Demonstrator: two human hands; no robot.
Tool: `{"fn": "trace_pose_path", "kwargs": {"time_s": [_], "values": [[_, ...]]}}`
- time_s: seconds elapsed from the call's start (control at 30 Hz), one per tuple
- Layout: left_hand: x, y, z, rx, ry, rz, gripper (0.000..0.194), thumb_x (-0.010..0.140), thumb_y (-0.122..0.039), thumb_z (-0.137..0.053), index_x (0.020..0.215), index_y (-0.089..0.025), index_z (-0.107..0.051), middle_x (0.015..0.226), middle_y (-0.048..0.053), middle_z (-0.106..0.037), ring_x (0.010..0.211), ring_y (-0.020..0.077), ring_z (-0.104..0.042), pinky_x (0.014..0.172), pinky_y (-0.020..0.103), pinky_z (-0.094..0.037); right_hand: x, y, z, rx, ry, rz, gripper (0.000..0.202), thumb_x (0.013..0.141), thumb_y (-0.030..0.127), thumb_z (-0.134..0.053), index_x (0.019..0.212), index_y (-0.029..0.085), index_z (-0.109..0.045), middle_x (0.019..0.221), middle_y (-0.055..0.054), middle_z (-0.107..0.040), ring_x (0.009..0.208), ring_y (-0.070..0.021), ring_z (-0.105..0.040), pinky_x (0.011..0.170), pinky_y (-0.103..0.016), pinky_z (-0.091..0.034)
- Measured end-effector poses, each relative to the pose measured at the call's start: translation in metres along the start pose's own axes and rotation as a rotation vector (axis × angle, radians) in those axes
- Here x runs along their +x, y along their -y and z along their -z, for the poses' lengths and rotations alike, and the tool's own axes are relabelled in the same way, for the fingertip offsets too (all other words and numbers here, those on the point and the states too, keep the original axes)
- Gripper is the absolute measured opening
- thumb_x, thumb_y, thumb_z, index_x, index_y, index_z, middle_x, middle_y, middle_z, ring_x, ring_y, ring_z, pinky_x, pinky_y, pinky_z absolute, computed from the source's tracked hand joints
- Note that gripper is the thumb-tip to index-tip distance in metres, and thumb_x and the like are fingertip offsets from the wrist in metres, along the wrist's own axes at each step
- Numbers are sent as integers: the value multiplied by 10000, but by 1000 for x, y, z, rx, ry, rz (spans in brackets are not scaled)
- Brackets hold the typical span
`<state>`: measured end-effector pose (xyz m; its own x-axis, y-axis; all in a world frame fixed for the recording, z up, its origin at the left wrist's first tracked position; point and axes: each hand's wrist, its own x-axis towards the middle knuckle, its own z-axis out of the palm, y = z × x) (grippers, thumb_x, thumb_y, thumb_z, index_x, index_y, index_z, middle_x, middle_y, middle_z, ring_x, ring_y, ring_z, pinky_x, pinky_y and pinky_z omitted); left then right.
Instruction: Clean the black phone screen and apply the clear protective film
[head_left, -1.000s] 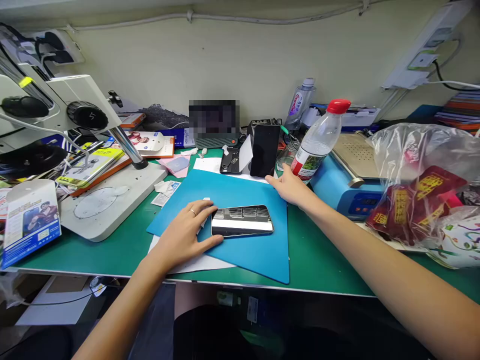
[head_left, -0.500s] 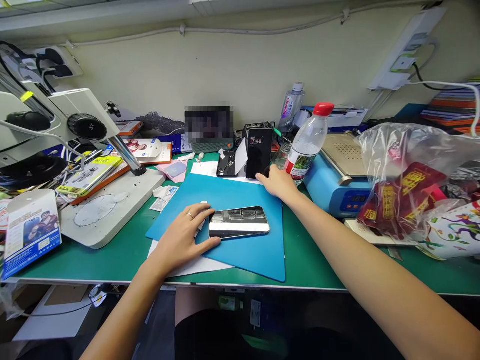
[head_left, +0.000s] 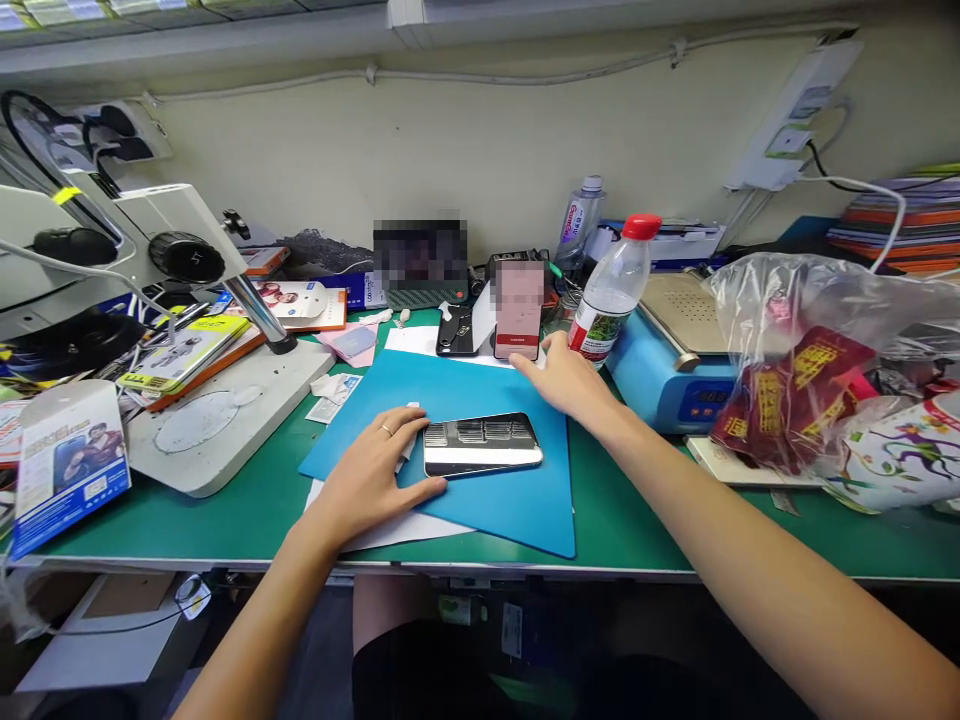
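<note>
At centre, on a smooth blue mat [head_left: 517,515]: glossy black-glass rectangular phone [head_left: 484,444]; probably light, stiff, slippery, fragile, best held by long edges. Left hand [head_left: 379,462], nine o'clock: fingers spread about its end. Right hand [head_left: 566,375], one o'clock: thumb, forefinger apart, at upright pink-screened phone [head_left: 519,310]; contact unclear. Green tabletop [head_left: 240,515]; twelve o'clock, cream wall [head_left: 487,140].

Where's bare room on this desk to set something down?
The blue mat is bare between the flat phone and the mat's front right corner. The green tabletop is free between the white stand base and its front edge. It's crowded toward the wall, around the propped phone and red-capped bottle.
</note>
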<state>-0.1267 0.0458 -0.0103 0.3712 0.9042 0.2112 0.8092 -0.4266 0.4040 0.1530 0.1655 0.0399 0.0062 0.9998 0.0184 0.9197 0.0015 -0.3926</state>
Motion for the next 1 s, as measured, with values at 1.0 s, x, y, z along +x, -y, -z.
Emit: {"fn": "trace_pose_path", "kwargs": {"time_s": [1.0], "values": [[2, 3, 5, -128, -36, 19, 601, 865, -480, -792, 1384, -227, -628, 1540, 133, -572, 1463, 350, -498, 1221, 536, -431, -63, 73, -54, -134, 138, 817, 316, 1093, 203, -375, 1047, 136, -681, 1061, -137, -677, 978, -259, -580, 895, -390, -469]]}}
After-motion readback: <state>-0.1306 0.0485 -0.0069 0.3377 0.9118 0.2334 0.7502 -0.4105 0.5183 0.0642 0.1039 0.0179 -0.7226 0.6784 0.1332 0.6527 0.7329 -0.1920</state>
